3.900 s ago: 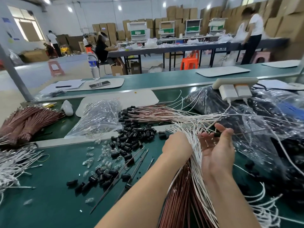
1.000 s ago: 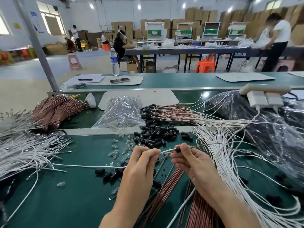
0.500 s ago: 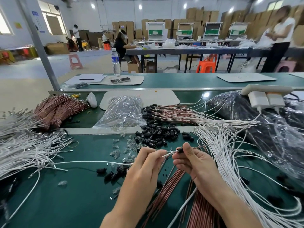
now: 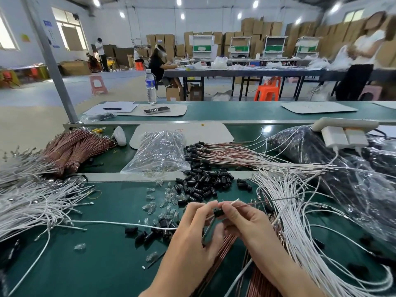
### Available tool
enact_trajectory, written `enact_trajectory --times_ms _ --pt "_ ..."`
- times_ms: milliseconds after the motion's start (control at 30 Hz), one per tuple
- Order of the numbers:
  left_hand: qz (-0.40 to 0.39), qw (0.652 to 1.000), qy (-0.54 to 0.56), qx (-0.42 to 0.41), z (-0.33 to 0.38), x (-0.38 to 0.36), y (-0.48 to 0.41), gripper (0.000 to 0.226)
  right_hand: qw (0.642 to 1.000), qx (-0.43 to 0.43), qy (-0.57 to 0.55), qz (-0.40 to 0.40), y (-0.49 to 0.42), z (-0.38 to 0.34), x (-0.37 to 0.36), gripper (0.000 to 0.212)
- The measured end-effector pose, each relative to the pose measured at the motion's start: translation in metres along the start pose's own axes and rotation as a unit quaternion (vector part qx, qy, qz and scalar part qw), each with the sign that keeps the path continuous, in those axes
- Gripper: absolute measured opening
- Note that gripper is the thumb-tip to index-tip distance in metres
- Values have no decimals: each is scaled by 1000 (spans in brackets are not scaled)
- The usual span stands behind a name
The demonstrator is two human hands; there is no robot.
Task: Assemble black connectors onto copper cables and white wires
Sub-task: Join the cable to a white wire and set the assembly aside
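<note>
My left hand (image 4: 196, 228) and my right hand (image 4: 242, 221) meet over the green belt (image 4: 102, 264). Between their fingertips sits one black connector (image 4: 218, 213). My right hand pinches it together with a copper cable (image 4: 252, 204) that runs off to the right. My left hand's fingers pinch a white wire (image 4: 111, 223) at the connector; the wire trails left across the belt. A pile of loose black connectors (image 4: 203, 185) lies just beyond the hands. Copper cables (image 4: 222, 251) lie under my wrists, and white wires (image 4: 300, 221) fan out on the right.
More white wires (image 4: 27, 202) heap at the left, with bundled copper cables (image 4: 72, 146) behind them. Finished cables with connectors (image 4: 225, 155) lie beyond a clear bag (image 4: 160, 153). Small clear parts (image 4: 165, 200) are scattered mid-belt. A black plastic bag (image 4: 353, 179) and a power strip (image 4: 342, 129) fill the right.
My hands have come closer together. The black connector now sits between both hands' fingertips instead of out on the cable near my right thumb.
</note>
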State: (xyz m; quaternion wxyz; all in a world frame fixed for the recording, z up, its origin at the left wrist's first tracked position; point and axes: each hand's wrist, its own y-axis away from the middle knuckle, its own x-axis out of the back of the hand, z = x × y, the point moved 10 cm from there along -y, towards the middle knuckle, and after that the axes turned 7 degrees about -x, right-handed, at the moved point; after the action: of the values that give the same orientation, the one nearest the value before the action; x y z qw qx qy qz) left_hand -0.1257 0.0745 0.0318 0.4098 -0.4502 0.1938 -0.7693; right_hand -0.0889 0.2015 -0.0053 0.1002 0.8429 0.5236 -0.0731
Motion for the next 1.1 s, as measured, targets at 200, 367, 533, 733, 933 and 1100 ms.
enact_trajectory --times_ms 200,367,533,733,933,1100 --pt "20 999 -17 26 -14 2 -2 21 999 -2 39 9 -1 3 4 24" --pt "9 999 -10 33 -13 3 -2 25 999 20 39 17 0 -2 10 31" --pt "6 999 -27 43 -13 12 -2 36 994 40 -63 78 0 -15 37 22" --pt "24 991 -131 2 0 33 -11 32 973 58 -194 115 0 -32 76 16" --pt "36 988 -144 42 -19 48 -10 35 956 92 -225 166 7 -45 106 13" --pt "28 988 -129 76 -36 53 -1 37 932 106 -278 208 14 -47 125 16"
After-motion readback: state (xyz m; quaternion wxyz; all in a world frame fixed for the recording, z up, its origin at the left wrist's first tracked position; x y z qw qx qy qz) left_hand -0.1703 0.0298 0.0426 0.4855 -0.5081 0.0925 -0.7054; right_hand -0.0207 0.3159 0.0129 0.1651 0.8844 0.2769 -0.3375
